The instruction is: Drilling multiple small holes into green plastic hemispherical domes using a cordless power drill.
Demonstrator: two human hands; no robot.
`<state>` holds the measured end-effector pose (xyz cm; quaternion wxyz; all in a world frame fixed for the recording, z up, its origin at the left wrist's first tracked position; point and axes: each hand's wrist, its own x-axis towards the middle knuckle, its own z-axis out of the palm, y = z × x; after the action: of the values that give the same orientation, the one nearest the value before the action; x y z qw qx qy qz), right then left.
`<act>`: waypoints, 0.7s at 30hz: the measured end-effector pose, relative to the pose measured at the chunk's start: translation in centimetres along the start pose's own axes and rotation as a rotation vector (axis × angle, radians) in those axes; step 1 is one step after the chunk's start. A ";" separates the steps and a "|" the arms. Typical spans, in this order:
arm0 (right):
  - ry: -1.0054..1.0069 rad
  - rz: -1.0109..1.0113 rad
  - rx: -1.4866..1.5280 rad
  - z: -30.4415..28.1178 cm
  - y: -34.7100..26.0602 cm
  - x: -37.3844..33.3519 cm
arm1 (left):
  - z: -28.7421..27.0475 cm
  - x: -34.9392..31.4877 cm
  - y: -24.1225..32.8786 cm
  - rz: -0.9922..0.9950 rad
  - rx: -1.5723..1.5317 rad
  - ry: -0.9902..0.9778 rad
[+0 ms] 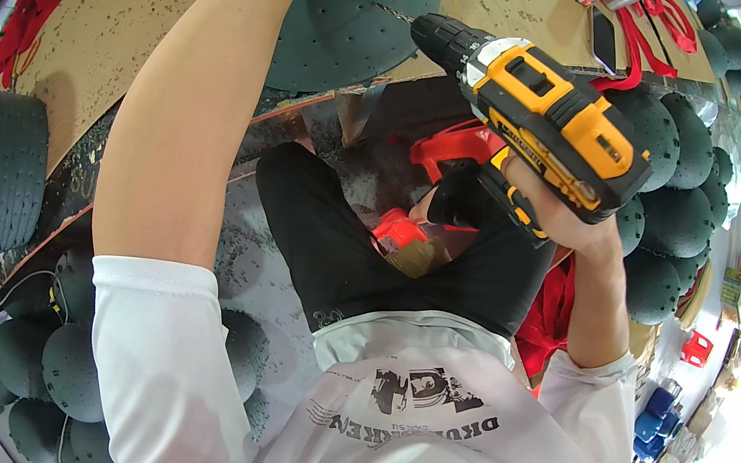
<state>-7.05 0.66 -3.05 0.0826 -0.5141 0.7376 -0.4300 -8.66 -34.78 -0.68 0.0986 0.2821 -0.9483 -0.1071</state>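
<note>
My right hand [569, 215] is wrapped round the handle of a yellow and black cordless drill [544, 95]. The drill points left, its thin bit [395, 14] reaching over a dark green domed shell [345, 50] dotted with small holes. The bit's tip is at or just above the shell's surface; I cannot tell whether it has entered. My left forearm [185, 127] stretches across the shell's left side to the upper edge, where the hand itself is cut off.
The shell lies on a tan worktable [82, 45] strewn with dark shavings. Stacked green domes [674, 219] stand at right, others [72, 369] at lower left. A phone [602, 38] and red straps [643, 42] lie on the table. Below it is a red plastic stool [455, 148].
</note>
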 end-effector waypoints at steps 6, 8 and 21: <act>-0.127 -0.217 -0.233 -2.4 -1.8 2.8 | 0.1 0.1 -0.4 0.001 -0.012 0.011; -0.162 -0.226 -0.221 -2.8 -2.4 3.9 | 0.4 0.2 -0.7 -0.006 -0.012 0.005; -0.364 0.089 -0.544 -0.3 -4.0 8.5 | 0.8 0.5 -0.5 0.038 -0.020 0.086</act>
<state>-8.39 -6.63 2.76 0.0915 -0.5530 0.8202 -0.1144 -8.99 -35.38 -1.49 0.1443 0.2674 -0.9472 -0.1026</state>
